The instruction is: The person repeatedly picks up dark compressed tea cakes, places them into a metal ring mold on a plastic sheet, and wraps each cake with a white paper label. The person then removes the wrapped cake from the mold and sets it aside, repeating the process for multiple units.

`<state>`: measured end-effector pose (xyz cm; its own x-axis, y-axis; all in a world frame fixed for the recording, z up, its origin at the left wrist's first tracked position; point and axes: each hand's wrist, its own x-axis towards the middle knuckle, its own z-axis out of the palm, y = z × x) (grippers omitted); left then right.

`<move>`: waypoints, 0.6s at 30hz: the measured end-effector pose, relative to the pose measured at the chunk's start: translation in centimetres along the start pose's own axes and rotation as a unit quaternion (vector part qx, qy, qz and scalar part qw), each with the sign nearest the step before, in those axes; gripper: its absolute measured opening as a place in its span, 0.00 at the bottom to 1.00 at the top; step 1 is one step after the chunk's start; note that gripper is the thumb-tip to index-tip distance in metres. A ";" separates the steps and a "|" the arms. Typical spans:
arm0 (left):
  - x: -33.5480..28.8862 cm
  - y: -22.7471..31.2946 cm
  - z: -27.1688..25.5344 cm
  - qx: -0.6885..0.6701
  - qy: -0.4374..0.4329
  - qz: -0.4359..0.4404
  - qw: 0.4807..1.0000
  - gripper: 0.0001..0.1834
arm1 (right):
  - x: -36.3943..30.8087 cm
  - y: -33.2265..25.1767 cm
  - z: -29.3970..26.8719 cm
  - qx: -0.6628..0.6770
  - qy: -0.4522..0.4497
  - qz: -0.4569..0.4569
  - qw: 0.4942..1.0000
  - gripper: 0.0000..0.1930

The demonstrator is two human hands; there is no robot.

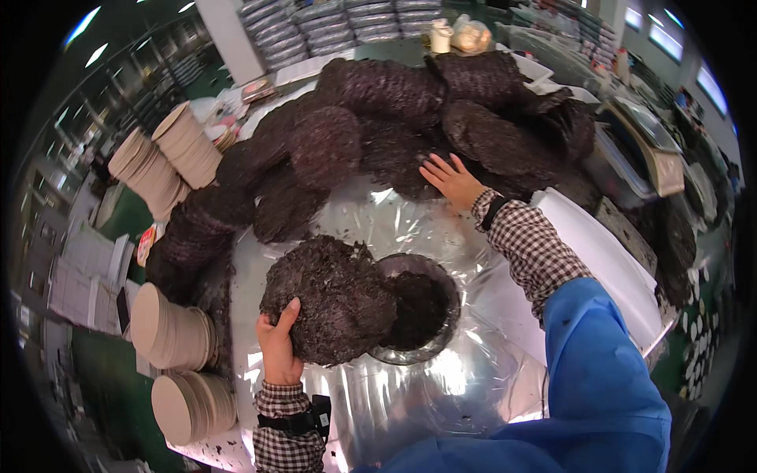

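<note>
My left hand grips the left edge of a round, dark purple-brown cake of what looks like dried seaweed, thumb on top. The cake is tilted and covers the left rim of a clear round bowl. Dark loose shreds lie inside that bowl. Farther off, my right hand is stretched out with its fingers spread, holding nothing. Its fingertips are at a flat dark cake in the far heap; whether they touch it I cannot tell.
Stacked dark cakes curve around the back and left of the shiny film-covered table. Beige round discs stand in stacks along the left edge. White sheets lie at right, near a clear plastic bin.
</note>
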<state>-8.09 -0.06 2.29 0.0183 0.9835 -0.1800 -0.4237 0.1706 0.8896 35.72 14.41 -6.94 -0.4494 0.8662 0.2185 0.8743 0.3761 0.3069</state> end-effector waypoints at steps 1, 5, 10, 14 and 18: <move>-0.4 -0.3 -0.3 -0.013 0.010 0.007 1.000 0.24 | -0.1 -0.6 0.1 0.038 -0.118 0.048 0.991 0.34; 0.3 -0.9 -0.3 -0.024 -0.008 -0.022 0.999 0.24 | -0.3 1.9 -0.7 0.153 0.201 0.182 0.950 0.13; 0.8 -0.6 2.9 0.007 -0.053 0.006 0.999 0.21 | -2.4 2.1 -18.1 0.652 0.255 0.209 0.682 0.15; 0.5 -0.1 5.9 0.025 -0.125 -0.004 0.992 0.18 | -4.7 -3.8 -24.7 0.787 0.065 0.248 0.561 0.21; -1.5 -0.5 6.3 0.060 -0.187 -0.057 0.979 0.20 | -5.9 -10.7 -21.0 0.809 -0.043 0.156 0.565 0.21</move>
<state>-2.17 -1.23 4.77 0.3991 0.9068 -0.1357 -0.2899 0.2652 0.9196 25.22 -1.66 7.91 -0.2772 0.9600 -0.0401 -0.0363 -0.0522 -0.9980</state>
